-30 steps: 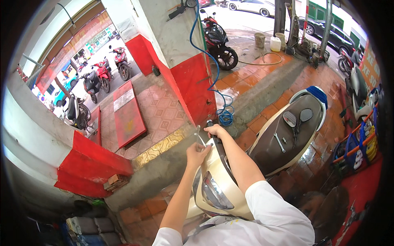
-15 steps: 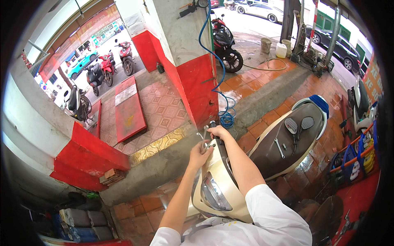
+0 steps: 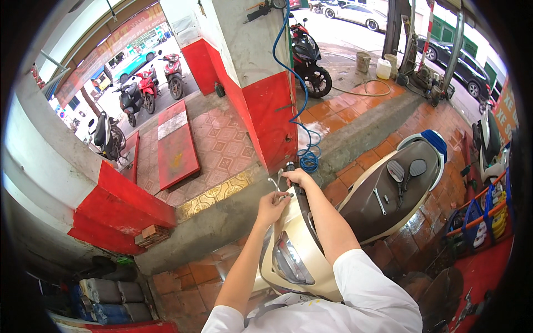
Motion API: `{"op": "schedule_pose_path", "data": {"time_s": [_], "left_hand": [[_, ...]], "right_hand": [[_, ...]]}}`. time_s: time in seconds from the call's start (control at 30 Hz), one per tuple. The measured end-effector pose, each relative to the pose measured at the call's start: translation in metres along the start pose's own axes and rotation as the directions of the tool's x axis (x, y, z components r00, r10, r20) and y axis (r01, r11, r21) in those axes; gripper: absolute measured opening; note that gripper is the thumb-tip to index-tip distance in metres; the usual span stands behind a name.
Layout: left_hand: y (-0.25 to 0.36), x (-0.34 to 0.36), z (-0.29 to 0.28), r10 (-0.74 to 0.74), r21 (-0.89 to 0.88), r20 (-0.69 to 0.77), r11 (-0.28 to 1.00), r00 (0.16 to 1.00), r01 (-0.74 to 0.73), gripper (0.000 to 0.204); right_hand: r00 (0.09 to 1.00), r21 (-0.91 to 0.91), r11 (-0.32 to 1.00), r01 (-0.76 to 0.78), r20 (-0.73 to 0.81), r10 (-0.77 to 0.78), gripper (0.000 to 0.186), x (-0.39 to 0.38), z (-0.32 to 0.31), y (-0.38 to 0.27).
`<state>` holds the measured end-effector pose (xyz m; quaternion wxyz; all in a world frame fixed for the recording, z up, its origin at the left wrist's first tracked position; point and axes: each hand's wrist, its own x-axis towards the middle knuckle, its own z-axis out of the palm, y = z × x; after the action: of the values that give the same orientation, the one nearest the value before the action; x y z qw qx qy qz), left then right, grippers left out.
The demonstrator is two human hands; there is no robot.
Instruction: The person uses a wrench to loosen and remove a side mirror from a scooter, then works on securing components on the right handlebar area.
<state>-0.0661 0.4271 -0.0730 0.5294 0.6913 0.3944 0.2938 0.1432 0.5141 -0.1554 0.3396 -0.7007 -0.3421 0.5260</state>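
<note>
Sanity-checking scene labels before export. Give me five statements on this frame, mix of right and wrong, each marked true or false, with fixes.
1. A wrench lies on the brown seat. True.
2. Two mirrors lie on the tiled floor. False: they lie on the seat, near the wrench.
3. The right hand is by the black handlebar grip. True.
4. The left hand rests on the seat. False: it is at the cream front cover, near the right hand.
5. The blue hose lies coiled by the foot of the red-and-grey pillar. True.
</note>
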Motion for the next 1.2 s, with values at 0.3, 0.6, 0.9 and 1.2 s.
{"op": "schedule_pose_path", "data": {"time_s": [0.3, 0.6, 0.9, 1.2], "left_hand": [[0.003, -0.005, 0.001, -0.05, -0.072, 0.018, 0.996, 0.999, 0.052, 0.036], [0.007, -0.008, -0.005, -0.013, -0.083, -0.082, 0.997, 0.997, 0.006, 0.031], [0.013, -0.005, -0.002, -0.123, 0.065, -0.14, 0.989, 0.982, 0.133, 0.033], [-0.009, 0.003, 0.003, -0.047, -0.053, -0.137, 0.998, 0.989, 0.04, 0.029]], "right_hand": [[1.0, 0.0, 1.0, -0.01, -0.005, 0.01, 0.041, 0.001, 0.001, 0.002], [1.0, -0.032, 0.999, -0.01, 0.006, 0.01, 0.045, -0.002, 0.013, -0.002], [0.999, 0.022, 1.0, 0.022, 0.023, -0.022, 0.045, -0.004, 0.011, -0.001], [1.0, -0.01, 1.0, -0.008, 0.006, 0.008, 0.045, -0.003, 0.009, -0.004]]}}
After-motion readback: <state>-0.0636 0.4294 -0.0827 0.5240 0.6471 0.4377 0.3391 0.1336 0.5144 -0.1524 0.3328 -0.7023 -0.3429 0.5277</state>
